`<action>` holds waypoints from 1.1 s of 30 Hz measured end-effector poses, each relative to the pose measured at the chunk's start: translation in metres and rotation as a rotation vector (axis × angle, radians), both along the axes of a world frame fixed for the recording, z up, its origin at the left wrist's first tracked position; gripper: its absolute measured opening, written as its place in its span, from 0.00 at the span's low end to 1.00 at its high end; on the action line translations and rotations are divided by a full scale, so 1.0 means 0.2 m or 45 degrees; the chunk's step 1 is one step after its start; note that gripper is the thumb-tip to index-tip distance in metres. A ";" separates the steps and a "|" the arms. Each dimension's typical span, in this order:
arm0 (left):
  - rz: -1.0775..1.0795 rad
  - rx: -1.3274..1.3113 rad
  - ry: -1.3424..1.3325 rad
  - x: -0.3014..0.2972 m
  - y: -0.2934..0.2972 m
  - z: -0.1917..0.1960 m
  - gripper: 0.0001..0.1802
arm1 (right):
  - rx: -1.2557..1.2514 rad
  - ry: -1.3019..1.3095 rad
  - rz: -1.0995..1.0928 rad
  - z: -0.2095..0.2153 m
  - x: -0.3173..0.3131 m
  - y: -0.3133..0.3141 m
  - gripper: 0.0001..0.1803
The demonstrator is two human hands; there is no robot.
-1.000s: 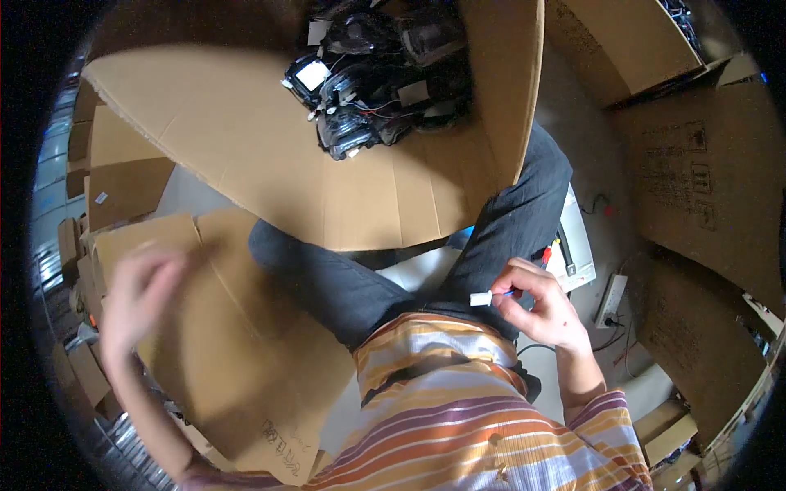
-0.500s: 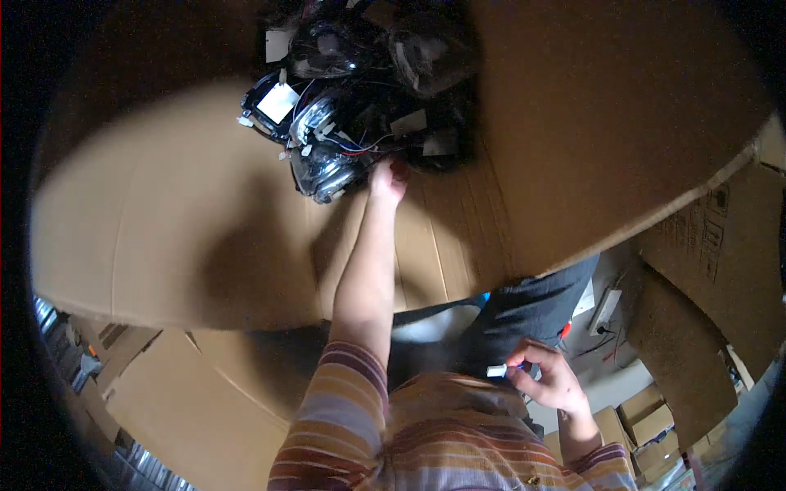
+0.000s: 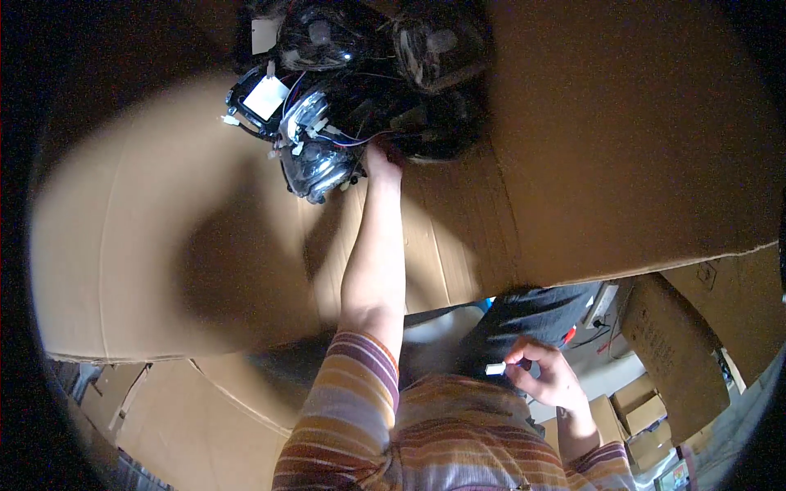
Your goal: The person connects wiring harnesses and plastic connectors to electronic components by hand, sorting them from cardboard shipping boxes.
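My left hand (image 3: 382,161) reaches deep into a large cardboard box, at the near edge of a heap of lamp units. Its fingers run into shadow among the black parts, so I cannot make out whether they grip anything. Right beside it lies a clear-lensed lamp unit (image 3: 318,168) with thin wires and small white plugs. A black unit with a white label (image 3: 267,97) sits further left. Outside the box, near my body, my right hand (image 3: 544,376) pinches a small white plug connector (image 3: 495,369) between thumb and fingers.
More wrapped lamps (image 3: 438,51) fill the far end of the box. The cardboard wall (image 3: 639,139) rises on the right, its near edge crossing in front of me. At lower right stand a power strip (image 3: 604,304), loose cables and smaller cartons (image 3: 643,405).
My left hand has pushed slightly further into the heap. The view has shifted a little, and the right hand keeps its pinch on the white plug connector.
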State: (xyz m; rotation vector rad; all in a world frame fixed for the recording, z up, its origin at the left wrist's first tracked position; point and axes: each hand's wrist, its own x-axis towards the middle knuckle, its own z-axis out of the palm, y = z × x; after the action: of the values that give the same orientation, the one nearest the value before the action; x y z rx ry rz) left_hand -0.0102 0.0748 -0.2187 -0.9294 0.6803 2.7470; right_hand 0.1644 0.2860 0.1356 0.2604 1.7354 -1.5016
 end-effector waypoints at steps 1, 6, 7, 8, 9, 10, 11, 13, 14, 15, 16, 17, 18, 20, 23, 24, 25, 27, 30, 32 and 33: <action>0.163 -0.178 -0.182 0.02 0.00 0.02 0.10 | 0.010 -0.006 -0.009 0.00 0.00 -0.01 0.05; -0.032 -1.065 -0.311 0.27 0.25 0.48 0.11 | 0.011 0.002 -0.053 -0.01 0.03 0.03 0.05; -0.255 -1.169 -0.186 0.37 0.24 0.57 0.12 | 0.002 0.022 -0.022 0.00 0.03 0.03 0.05; -0.196 -1.046 0.027 0.45 0.24 0.64 0.14 | -0.014 0.046 0.015 0.01 0.04 0.03 0.05; -0.321 -1.163 0.124 0.50 0.23 0.75 0.13 | -0.022 0.043 0.015 0.01 0.04 0.03 0.05; -0.356 -1.158 0.321 0.55 0.21 0.84 0.11 | -0.046 0.064 0.023 0.00 0.05 0.03 0.05; -0.434 -1.106 0.232 0.58 0.19 0.94 0.11 | -0.068 0.087 0.030 0.01 0.06 0.03 0.05; -0.623 -1.025 0.114 0.65 0.14 1.13 0.12 | -0.096 0.101 0.030 0.02 0.07 0.03 0.05; -0.738 -0.993 0.084 0.68 0.11 1.19 0.13 | -0.113 0.113 0.026 0.01 0.08 0.03 0.05; -0.825 -1.009 0.150 0.73 0.08 1.25 0.14 | -0.124 0.144 0.048 0.02 0.08 0.02 0.04; -0.878 -1.071 0.254 0.77 0.06 1.31 0.15 | -0.132 0.146 0.052 0.03 0.08 0.02 0.04; -0.894 -0.994 0.210 0.80 0.05 1.37 0.15 | -0.142 0.216 0.064 0.04 0.08 0.02 0.04; -0.911 -0.912 0.167 0.83 0.04 1.42 0.15 | -0.149 0.286 0.075 0.05 0.09 0.02 0.04; -0.979 -0.754 0.219 0.87 0.01 1.52 0.11 | -0.144 0.290 0.080 0.08 0.11 0.02 0.04; -1.053 -0.710 0.286 0.96 -0.01 1.59 0.10 | -0.161 0.355 0.097 0.12 0.14 0.02 0.03; -1.055 -0.709 0.288 0.99 -0.01 1.62 0.10 | -0.159 0.356 0.095 0.13 0.15 0.01 0.03; -1.073 -0.727 0.334 1.02 0.00 1.65 0.11 | -0.173 0.403 0.089 0.15 0.16 0.01 0.03; -1.170 -0.745 0.402 1.06 -0.02 1.70 0.11 | -0.211 0.433 0.076 0.17 0.17 0.02 0.03; -1.211 -0.656 0.311 1.10 0.00 1.76 0.10 | -0.193 0.547 0.114 0.20 0.17 0.04 0.04; -1.329 -0.596 0.669 1.10 -0.03 1.75 0.07 | -0.210 0.614 0.153 0.22 0.17 0.05 0.04; -1.317 -0.625 0.768 1.10 -0.02 1.74 0.06 | -0.208 0.639 0.142 0.21 0.18 0.05 0.04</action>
State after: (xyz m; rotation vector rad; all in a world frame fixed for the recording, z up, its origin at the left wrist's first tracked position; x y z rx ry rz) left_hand 0.2105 0.0707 0.1287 0.2596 1.4468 1.8688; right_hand 0.1995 0.2968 0.1785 -0.3210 1.9504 -1.7115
